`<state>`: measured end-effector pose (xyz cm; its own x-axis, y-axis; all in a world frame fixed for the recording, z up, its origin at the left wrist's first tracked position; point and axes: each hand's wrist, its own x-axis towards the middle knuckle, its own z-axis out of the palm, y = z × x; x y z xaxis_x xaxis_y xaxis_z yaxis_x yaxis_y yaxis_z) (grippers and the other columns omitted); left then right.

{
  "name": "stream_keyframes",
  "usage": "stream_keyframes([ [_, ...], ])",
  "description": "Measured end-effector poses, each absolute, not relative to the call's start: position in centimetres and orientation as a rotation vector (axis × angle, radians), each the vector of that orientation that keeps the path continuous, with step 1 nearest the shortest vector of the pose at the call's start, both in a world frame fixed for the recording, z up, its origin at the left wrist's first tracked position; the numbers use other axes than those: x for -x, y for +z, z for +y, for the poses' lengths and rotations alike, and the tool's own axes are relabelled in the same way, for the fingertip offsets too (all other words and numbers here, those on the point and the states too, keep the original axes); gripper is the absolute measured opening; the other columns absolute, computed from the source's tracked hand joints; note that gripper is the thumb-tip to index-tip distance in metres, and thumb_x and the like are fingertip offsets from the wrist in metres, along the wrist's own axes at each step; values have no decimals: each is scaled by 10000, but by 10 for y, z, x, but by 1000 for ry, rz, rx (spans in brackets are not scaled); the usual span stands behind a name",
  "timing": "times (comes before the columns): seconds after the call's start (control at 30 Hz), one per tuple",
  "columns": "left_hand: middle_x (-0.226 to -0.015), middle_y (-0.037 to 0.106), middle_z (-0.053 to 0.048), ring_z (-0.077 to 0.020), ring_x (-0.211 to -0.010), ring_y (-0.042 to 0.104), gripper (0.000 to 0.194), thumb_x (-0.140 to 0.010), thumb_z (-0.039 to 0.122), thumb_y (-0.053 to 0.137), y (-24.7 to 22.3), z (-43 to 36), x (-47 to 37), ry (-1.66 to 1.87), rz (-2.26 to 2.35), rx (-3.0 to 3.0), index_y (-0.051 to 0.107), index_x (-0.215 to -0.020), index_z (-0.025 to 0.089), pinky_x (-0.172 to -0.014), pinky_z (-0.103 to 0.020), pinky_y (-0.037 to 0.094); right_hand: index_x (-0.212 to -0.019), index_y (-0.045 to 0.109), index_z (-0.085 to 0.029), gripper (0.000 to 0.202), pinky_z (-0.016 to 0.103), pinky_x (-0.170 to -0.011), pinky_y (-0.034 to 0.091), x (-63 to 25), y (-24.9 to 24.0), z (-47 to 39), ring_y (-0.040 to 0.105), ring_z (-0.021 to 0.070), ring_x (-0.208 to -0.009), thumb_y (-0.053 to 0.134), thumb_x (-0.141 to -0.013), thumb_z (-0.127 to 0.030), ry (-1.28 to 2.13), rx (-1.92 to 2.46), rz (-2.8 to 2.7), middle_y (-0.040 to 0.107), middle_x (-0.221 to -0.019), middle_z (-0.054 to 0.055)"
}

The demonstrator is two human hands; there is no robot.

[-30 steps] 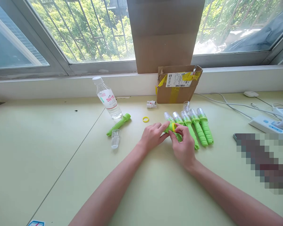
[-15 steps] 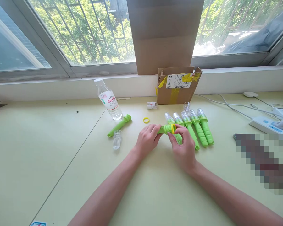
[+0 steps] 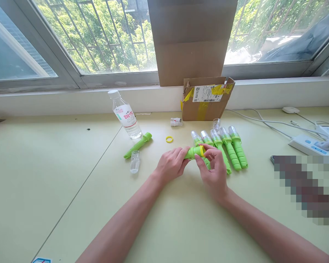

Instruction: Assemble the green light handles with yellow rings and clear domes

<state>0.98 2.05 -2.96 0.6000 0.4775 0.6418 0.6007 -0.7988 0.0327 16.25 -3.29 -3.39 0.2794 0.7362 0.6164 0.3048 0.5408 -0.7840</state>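
My left hand [image 3: 171, 161] is closed around a green plastic handle [image 3: 192, 152], shaped like a flashlight body, its threaded end pointing right. On that end sits a yellow ring [image 3: 202, 151], which the thumb and fingers of my right hand [image 3: 215, 173] pinch. Just behind my right hand lie several green handles with clear caps [image 3: 238, 151], side by side and partly hidden. Another yellow ring [image 3: 169, 142] rests flat beyond my left hand. To the left are an uncapped green handle [image 3: 138, 145] and a loose clear ribbed cap [image 3: 135, 162].
A water bottle [image 3: 127, 118] stands at back left. Small white parts [image 3: 176, 124] lie before an open cardboard box [image 3: 204, 109]. One more clear cap [image 3: 216, 124] is behind the capped row. Cables and a power strip [image 3: 309, 145] occupy the right, near a blurred-out object [image 3: 304, 188].
The view has shifted very slightly. Both hands stay almost in place on the handle and ring, and the ring's tilt and the right fingers differ a little.
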Motion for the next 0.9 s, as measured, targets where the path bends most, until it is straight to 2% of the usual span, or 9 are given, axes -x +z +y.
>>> stream_keyframes([
  [0.3, -828, 650, -48, -153, -674, 626, 202, -954, 304, 381, -31, 18, -9, -1013, -892, 2702, 435, -1102, 177, -526, -232, 423, -878, 460, -234, 181, 410, -829, 533, -162, -33, -33, 589, 216, -1062, 636, -840, -253, 441, 1028, -1255, 585, -1112, 81],
  [0.43, -886, 656, -57, -152, -748, 621, 183, -937, 278, 439, -28, 18, -9, -1102, -844, 2580, 477, -1087, 181, -589, -240, 434, -840, 448, -228, 200, 386, -803, 529, -162, -32, -33, 599, 213, -1036, 647, -834, -248, 463, 1020, -1241, 591, -1079, 74],
  [0.57, -779, 641, -29, -130, -681, 596, 138, -937, 279, 454, -27, 17, -9, -1127, -843, 2509, 543, -979, 183, -577, -229, 405, -810, 428, -228, 231, 367, -736, 531, -160, -32, -34, 605, 231, -1033, 653, -833, -273, 547, 1029, -1222, 611, -1010, 69],
  [0.8, -763, 629, -24, -111, -676, 584, 148, -943, 272, 454, -29, 15, -13, -1161, -946, 2509, 565, -933, 175, -557, -207, 392, -863, 444, -227, 244, 412, -827, 525, -161, -33, -33, 593, 225, -1058, 680, -808, -248, 633, 991, -1172, 608, -1031, 70],
  [0.9, -769, 628, -28, -113, -677, 581, 152, -946, 274, 448, -29, 15, -14, -1154, -954, 2528, 563, -937, 174, -558, -203, 395, -863, 449, -228, 224, 405, -805, 532, -161, -32, -34, 581, 229, -1079, 669, -816, -229, 645, 992, -1177, 603, -1040, 70],
])
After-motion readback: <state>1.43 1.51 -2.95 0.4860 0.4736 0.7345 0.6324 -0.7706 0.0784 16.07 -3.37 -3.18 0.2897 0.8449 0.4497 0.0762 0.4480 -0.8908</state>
